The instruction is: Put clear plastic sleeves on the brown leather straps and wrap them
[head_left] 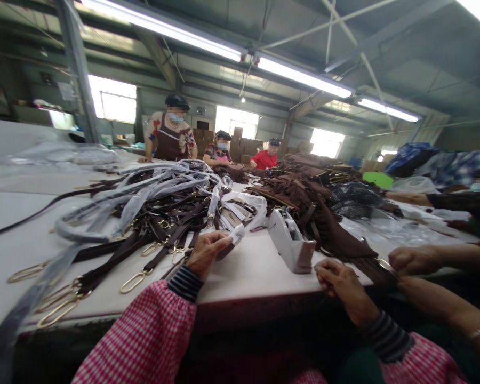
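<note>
My left hand [208, 254] is closed in a pinch on a dark strap [229, 250] whose end is wrapped in clear plastic film [237, 233]. To its right stands a grey tape dispenser [290, 245] near the table's front edge. Just beside the dispenser's front end, my right hand [344, 288] has its fingertips pressed together; whatever is between them, if anything, is too small to name. Left of my left hand lie several dark straps [160, 256] with gold-coloured metal clasps [134, 282].
Film-wrapped straps [92, 216] are heaped on the white table [248, 277]. Brown fabric pieces [336, 229] pile up right of the dispenser. A co-worker's hands [416, 260] hold brown fabric close to my right hand. Several people work across the table.
</note>
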Available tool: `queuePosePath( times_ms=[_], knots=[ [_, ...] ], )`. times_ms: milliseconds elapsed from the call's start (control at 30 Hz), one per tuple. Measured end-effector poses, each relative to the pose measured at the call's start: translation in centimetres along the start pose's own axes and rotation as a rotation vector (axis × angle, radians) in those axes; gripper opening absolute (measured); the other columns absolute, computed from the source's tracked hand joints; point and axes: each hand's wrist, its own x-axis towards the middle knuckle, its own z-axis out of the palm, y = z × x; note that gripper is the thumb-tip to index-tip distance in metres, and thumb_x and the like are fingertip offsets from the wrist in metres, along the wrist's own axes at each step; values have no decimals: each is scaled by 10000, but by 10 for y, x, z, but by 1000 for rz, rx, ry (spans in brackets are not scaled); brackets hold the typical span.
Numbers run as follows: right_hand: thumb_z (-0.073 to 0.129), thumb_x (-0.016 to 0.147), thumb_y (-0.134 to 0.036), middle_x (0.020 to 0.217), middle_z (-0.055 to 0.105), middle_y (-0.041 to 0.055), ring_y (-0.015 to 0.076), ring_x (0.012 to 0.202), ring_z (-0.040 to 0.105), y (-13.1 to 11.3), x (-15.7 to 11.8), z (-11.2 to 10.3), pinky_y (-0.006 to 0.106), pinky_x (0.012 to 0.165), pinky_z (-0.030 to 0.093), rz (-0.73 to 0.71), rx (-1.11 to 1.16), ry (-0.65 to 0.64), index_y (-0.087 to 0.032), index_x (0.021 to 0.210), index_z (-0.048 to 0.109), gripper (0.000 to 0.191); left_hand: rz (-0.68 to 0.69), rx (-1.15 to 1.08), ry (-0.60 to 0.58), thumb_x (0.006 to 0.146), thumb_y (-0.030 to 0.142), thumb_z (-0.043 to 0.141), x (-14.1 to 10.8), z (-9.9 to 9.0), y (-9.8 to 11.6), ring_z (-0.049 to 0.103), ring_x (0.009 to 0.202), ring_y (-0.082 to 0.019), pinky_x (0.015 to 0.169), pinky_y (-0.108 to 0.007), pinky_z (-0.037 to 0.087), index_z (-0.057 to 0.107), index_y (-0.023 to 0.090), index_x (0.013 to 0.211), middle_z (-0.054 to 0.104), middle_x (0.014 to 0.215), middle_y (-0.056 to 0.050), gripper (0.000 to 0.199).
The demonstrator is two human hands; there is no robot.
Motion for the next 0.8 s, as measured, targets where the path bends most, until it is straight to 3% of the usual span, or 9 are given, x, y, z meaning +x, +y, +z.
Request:
queuePosePath(
  times_ms=[133,333,467,800],
  knots=[
    [803,726,-559,610,543,-27,88,489,450,-19,-14,20,207,423,323,-89,5,-219,-184,731,601,427,-8,-70,34,649,525,812,2,3,-1,397,484,-71,479,-218,262,676,127,654,527,568,23,421],
    [784,781,-554,603,550,-43,71,468,445,-62,-12,105,204,430,344,-202,179,-446,-176,756,570,435,7,-82,38,642,528,830,2,3,-2,406,484,-68,471,-213,263,674,120,654,530,571,22,437],
    [776,771,-541,608,582,-33,70,461,464,-69,-4,146,194,421,350,-181,219,-500,-172,751,562,428,26,-79,53,658,532,825,2,1,-4,391,478,-64,477,-218,260,669,120,665,513,558,31,440],
    [799,710,-497,564,573,-38,53,424,434,-72,3,167,172,390,316,-103,250,-489,-164,725,569,404,81,-2,82,710,498,791,2,3,-4,364,500,-66,487,-229,250,633,138,650,500,586,38,397]
  ],
)
